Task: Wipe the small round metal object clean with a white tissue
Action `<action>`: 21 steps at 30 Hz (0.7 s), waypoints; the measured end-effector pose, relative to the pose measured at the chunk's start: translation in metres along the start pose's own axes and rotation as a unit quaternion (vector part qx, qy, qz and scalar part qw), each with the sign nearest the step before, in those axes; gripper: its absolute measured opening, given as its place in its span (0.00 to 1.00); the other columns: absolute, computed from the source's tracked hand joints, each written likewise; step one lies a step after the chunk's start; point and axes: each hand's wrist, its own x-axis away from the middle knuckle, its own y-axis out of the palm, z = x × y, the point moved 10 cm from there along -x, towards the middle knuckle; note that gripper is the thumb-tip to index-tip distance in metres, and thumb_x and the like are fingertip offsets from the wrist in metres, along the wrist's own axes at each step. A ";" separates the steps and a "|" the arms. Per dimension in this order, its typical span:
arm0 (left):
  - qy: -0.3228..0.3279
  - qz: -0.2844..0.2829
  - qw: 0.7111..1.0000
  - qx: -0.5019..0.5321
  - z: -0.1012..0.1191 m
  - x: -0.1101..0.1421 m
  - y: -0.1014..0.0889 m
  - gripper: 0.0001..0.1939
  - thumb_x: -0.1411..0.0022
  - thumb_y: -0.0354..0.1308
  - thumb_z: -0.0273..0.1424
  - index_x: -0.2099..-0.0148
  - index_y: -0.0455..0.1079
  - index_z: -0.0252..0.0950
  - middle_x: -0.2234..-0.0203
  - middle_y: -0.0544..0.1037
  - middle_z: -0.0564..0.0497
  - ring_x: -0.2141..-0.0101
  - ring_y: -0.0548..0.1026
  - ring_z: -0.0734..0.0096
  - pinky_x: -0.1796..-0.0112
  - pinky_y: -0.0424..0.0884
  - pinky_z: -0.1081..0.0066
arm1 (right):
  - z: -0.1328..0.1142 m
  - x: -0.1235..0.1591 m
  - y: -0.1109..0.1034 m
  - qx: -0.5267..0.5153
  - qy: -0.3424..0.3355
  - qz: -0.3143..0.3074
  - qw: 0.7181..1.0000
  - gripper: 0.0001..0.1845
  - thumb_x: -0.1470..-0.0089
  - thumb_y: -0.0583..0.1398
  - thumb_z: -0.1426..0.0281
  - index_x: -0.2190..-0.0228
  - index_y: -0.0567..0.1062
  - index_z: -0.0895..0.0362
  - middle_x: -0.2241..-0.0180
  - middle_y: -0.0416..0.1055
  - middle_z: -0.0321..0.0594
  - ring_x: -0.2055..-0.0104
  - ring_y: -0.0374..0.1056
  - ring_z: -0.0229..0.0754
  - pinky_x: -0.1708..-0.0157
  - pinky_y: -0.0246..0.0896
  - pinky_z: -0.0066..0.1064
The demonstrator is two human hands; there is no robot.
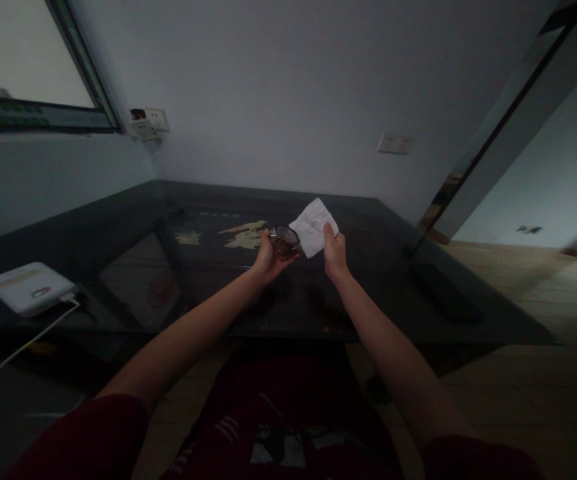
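My left hand [268, 259] is closed around a pair of glasses [284, 239], held up above the dark glass table [133, 220]. My right hand [334, 253] pinches a white tissue [312, 225] just to the right of the glasses, its edge touching or almost touching a lens. Both arms reach forward from my lap over the table's near edge.
A white device [29, 287] with a white cable [23, 347] lies at the table's left end. A dark flat object [441, 290] rests on the right part. Wall sockets [394, 143] sit behind, a doorway opens at the right.
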 end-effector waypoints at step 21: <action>0.093 -0.128 0.963 -0.217 0.001 0.011 0.058 0.36 0.54 0.70 0.26 0.42 0.65 0.45 0.56 0.76 0.47 0.57 0.75 0.66 0.55 0.68 0.70 | 0.026 -0.024 -0.163 0.029 0.128 0.077 0.988 0.12 0.60 0.65 0.69 0.69 0.78 0.61 0.71 0.79 0.42 0.71 0.73 0.42 0.70 0.69 0.32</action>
